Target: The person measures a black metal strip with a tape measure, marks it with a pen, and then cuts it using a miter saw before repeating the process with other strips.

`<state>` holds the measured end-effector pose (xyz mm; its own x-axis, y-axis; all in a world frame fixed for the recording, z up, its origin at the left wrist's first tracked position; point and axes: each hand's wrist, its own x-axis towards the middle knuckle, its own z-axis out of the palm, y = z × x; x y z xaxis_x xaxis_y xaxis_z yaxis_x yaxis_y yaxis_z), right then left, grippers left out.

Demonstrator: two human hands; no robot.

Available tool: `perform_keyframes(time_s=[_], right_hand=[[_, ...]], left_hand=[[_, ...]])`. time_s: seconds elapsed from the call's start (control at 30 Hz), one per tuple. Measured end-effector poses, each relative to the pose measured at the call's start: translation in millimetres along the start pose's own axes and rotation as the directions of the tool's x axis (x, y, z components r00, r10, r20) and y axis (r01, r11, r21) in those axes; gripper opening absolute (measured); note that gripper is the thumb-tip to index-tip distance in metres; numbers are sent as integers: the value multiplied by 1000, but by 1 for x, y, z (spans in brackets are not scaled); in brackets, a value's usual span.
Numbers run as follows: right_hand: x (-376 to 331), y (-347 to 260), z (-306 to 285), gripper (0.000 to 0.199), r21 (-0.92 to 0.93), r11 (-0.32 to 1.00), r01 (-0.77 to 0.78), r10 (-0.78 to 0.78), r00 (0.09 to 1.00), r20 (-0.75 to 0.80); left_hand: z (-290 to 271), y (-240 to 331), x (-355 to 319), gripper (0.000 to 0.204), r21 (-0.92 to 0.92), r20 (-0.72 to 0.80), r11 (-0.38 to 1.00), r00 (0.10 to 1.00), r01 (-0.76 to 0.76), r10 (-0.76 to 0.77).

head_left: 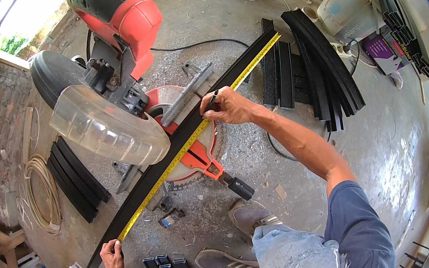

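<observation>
Marking black strip with pen, right hand; left hand pinning yellow tape.

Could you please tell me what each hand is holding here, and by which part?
The right hand grips a dark pen by its barrel; the left hand pins the yellow tape measure near its end against the black strip.

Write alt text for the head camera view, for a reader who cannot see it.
A person crouches over a long black strip laid across a red mitre saw on a concrete floor. The left hand pins a yellow tape measure to the strip's near end, and the right hand holds a black pen to the strip. More black strips lie around.
</observation>
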<state>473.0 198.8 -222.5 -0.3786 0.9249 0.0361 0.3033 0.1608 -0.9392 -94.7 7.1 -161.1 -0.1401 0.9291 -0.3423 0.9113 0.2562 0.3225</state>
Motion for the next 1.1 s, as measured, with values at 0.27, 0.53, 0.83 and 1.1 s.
perform_keyframes(time_s=[0.27, 0.53, 0.83, 1.1], right_hand=[[1, 6, 1, 9, 11, 999, 30, -30, 1000, -8], [1, 5, 1, 10, -6, 1000, 25, -26, 1000, -8], [0, 8, -1, 11, -42, 999, -9, 11, 999, 36], [-76, -13, -19, 13, 610, 764, 208, 148, 865, -480]], left_hand=[[0, 0, 0, 28, -2, 4, 1000, 1000, -6, 6], [-2, 3, -1, 28, -33, 10, 999, 1000, 15, -15], [-1, 8, 0, 25, -31, 6, 999, 1000, 16, -16], [-13, 5, -9, 24, -374, 216, 913, 973, 161, -83]])
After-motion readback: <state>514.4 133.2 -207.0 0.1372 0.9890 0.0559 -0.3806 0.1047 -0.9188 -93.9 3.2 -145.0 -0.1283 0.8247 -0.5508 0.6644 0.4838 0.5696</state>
